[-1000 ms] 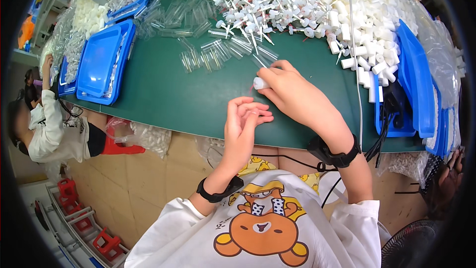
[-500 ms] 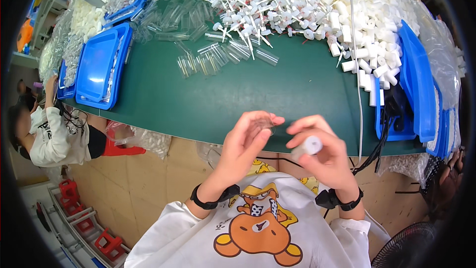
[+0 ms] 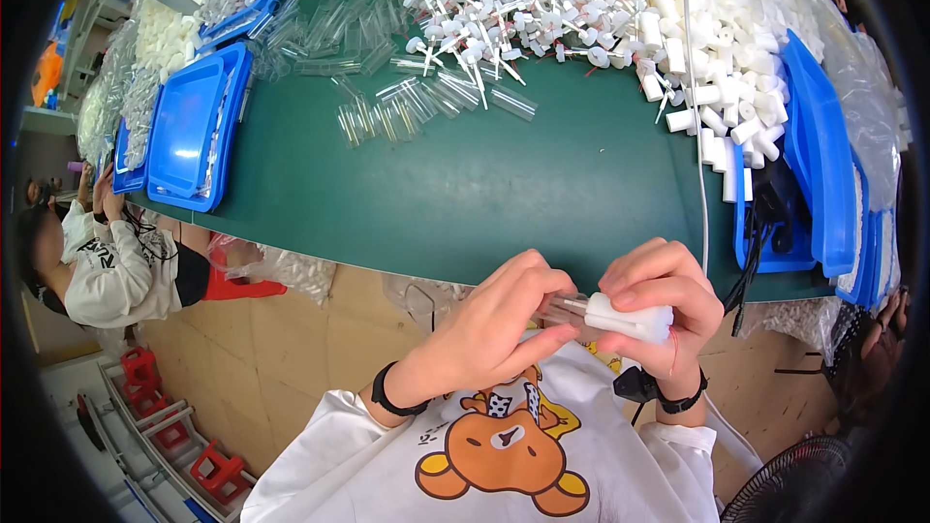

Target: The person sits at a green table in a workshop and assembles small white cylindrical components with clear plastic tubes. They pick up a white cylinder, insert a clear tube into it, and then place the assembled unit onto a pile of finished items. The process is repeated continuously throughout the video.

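Observation:
My left hand (image 3: 499, 324) is closed around a clear plastic tube (image 3: 560, 308), which shows between thumb and fingers. In my right hand (image 3: 690, 305) a white foam-like cylinder (image 3: 625, 318) lies tilted, gripped by thumb and fingers. A thin white stem (image 3: 573, 303) points from the cylinder's left end into the tube. A thin red strand (image 3: 675, 353) hangs by the cylinder's right end. Both hands are close together over the table's near edge, in front of my shirt.
Clear tubes (image 3: 436, 97) and a heap of white stemmed parts (image 3: 513, 19) lie on the green table (image 3: 417, 199). White cylinders (image 3: 722, 116) pile up at far right. Blue trays stand left (image 3: 184, 136) and right (image 3: 819, 174). A white cable (image 3: 699, 194) crosses the right side. A co-worker (image 3: 116, 261) sits left.
My hands have come together, the left moving right and lower. The tube now meets the stem at the cylinder's end. The cylinder has turned sideways. At left, the co-worker's arms have shifted.

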The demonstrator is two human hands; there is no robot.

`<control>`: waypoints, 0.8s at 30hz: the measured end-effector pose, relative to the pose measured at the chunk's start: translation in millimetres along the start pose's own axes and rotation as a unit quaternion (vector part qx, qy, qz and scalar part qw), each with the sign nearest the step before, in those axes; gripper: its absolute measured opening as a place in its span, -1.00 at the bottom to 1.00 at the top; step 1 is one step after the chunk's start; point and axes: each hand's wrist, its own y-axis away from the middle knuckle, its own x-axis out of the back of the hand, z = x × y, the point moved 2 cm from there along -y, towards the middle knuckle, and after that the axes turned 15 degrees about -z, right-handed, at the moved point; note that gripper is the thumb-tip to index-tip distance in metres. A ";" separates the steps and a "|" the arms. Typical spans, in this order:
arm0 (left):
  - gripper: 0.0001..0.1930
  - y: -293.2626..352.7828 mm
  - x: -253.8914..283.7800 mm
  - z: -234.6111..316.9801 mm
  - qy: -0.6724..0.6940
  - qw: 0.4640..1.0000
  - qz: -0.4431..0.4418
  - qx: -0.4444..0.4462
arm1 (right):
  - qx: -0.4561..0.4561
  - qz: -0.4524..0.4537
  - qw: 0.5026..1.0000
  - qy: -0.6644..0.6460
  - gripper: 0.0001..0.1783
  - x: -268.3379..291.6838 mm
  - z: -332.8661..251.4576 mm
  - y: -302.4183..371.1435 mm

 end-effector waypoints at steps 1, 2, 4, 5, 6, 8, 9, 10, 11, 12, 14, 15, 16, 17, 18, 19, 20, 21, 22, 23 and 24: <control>-0.65 0.0 -0.3 0.3 -0.002 1.000 -0.002 0.005 | -0.006 -0.010 1.000 0.010 -0.62 1.0 0.1 -0.3; -0.65 -0.4 -0.5 0.9 -0.010 1.000 -0.003 0.007 | -0.004 -0.014 1.000 0.022 -0.63 1.1 -0.2 -1.1; -0.65 -2.9 -1.0 3.1 -0.027 1.000 -0.007 0.010 | -0.001 -0.022 0.999 0.047 -0.64 1.8 -0.8 -2.6; -0.65 -3.9 -0.2 5.2 -0.048 0.999 -0.010 0.014 | -0.001 -0.024 0.998 0.050 -0.65 2.3 -0.9 -3.0; -0.65 -4.9 0.7 6.8 -0.067 0.997 -0.013 0.017 | -0.002 -0.026 0.998 0.054 -0.65 2.5 -0.6 -3.2; -0.66 -6.3 0.5 6.8 -0.116 0.993 -0.015 0.013 | -0.007 -0.031 0.998 0.061 -0.66 2.0 0.2 -2.8; -0.66 -7.2 -0.2 6.7 -0.147 0.989 -0.014 0.008 | -0.011 -0.034 0.997 0.063 -0.66 1.6 0.4 -3.0; -0.67 -7.7 -0.8 6.7 -0.177 0.984 -0.013 0.002 | -0.015 -0.036 0.997 0.065 -0.66 1.0 0.7 -3.2; -0.66 -7.7 -1.1 6.1 -0.170 0.985 -0.015 0.007 | -0.020 -0.035 0.997 0.063 -0.67 0.4 0.5 -3.5; -0.66 -7.8 -1.3 5.7 -0.164 0.986 -0.018 0.010 | -0.025 -0.034 0.997 0.061 -0.67 -0.4 -0.4 -3.8; -0.66 -7.9 -1.6 5.0 -0.150 0.988 -0.024 0.020 | -0.034 -0.027 0.997 0.061 -0.68 -2.4 -1.4 -3.1; -0.67 -7.8 -1.8 5.2 -0.142 0.989 -0.027 0.027 | -0.036 -0.021 0.997 0.062 -0.68 -3.6 -1.7 -2.2; -0.68 -7.7 -2.1 5.2 -0.134 0.990 -0.030 0.033 | -0.039 -0.015 0.997 0.063 -0.68 -4.2 -1.4 -1.5; -0.68 -7.0 -2.3 4.8 -0.105 0.993 -0.044 0.036 | -0.043 -0.021 0.998 0.042 -0.68 -3.6 1.3 -0.8; -0.68 -5.5 -2.4 4.1 -0.075 0.995 -0.057 0.039 | -0.047 -0.027 0.998 0.021 -0.69 -2.2 5.4 0.4; -0.68 -4.5 -2.9 3.3 -0.045 0.996 -0.071 0.041 | -0.052 -0.034 0.998 0.001 -0.69 -1.7 7.6 1.1; -0.67 -4.3 -3.5 2.3 -0.025 0.996 -0.078 0.035 | -0.072 -0.028 0.997 -0.030 -0.69 -2.3 8.2 2.1; -0.67 -4.4 -3.9 0.3 -0.005 0.996 -0.086 0.028 | -0.093 -0.023 0.994 -0.061 -0.69 -3.4 8.7 3.8; -0.67 -4.6 -4.2 -0.8 0.015 0.995 -0.094 0.021 | -0.113 -0.017 0.989 -0.092 -0.70 -4.2 9.6 4.9; -0.67 -4.9 -3.9 -0.5 0.020 0.995 -0.094 0.033 | -0.104 -0.018 0.991 -0.081 -0.69 -5.0 10.9 5.7; -0.67 -5.8 -3.7 1.4 0.025 0.994 -0.094 0.046 | -0.094 -0.018 0.993 -0.071 -0.69 -5.6 13.5 7.4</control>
